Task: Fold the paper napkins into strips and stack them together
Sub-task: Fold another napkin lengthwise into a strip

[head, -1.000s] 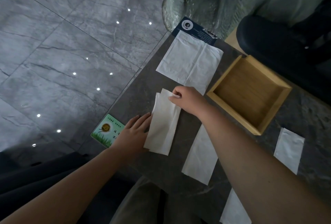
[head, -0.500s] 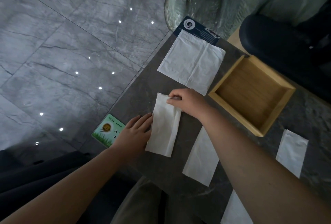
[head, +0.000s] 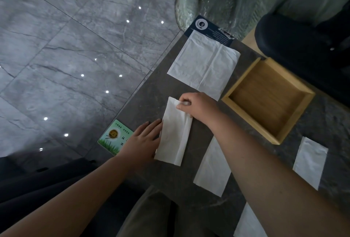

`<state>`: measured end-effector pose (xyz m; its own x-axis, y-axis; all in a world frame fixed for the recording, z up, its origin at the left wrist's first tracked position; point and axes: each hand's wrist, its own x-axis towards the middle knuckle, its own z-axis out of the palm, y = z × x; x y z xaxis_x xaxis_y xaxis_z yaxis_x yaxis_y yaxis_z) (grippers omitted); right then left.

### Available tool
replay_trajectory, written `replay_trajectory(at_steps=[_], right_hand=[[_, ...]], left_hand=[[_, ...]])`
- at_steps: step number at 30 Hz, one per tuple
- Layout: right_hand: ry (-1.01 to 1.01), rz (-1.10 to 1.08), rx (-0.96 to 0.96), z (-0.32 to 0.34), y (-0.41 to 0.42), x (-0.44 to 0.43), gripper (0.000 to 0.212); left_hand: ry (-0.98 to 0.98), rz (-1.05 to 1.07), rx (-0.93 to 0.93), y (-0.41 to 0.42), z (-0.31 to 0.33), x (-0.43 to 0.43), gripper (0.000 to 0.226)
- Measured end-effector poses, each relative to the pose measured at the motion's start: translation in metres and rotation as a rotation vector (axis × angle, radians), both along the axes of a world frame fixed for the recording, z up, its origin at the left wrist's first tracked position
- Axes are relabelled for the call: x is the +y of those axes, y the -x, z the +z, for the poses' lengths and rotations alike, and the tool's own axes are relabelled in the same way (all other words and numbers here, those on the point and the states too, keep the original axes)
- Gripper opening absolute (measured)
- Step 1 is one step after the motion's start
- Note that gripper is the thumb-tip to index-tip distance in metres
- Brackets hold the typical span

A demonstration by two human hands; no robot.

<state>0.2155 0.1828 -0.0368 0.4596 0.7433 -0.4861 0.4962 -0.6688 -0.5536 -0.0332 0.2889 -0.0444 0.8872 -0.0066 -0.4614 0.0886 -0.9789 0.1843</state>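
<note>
A white napkin folded into a strip [head: 174, 132] lies on the dark stone table [head: 147, 104] near its left edge. My right hand [head: 197, 107] pinches the strip's far end with curled fingers. My left hand [head: 144, 140] lies flat beside the strip, fingertips pressing its left edge. An unfolded square napkin [head: 204, 64] lies further back. Three other folded strips lie on the table: one [head: 212, 168] under my right forearm, one [head: 310, 162] at the right, one [head: 246, 223] at the bottom edge.
An empty wooden square tray [head: 233, 100] stands right of my right hand. A green card [head: 115, 136] sits at the table's left edge, a dark blue card [head: 208, 28] at the far corner. Grey tiled floor lies beyond; a black chair [head: 303, 41] stands behind.
My right hand has brought the napkin's loose flap over and down, so the napkin now lies as a flat narrow strip. My left hand has stayed at its left edge.
</note>
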Motion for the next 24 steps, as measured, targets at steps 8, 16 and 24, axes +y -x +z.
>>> replay_trajectory(at_steps=[8, 16, 24], right_hand=[[-0.026, 0.045, -0.219, -0.008, 0.005, -0.001, 0.027], [-0.072, -0.024, -0.288, -0.015, 0.011, -0.005, 0.033], [-0.071, -0.044, -0.272, -0.014, 0.014, -0.004, 0.035]], left_hand=[[0.066, 0.032, -0.064, 0.029, -0.004, 0.009, 0.081], [0.301, 0.376, -0.203, 0.034, 0.013, 0.015, 0.050], [0.330, -0.081, -0.362, -0.011, 0.034, -0.051, 0.045]])
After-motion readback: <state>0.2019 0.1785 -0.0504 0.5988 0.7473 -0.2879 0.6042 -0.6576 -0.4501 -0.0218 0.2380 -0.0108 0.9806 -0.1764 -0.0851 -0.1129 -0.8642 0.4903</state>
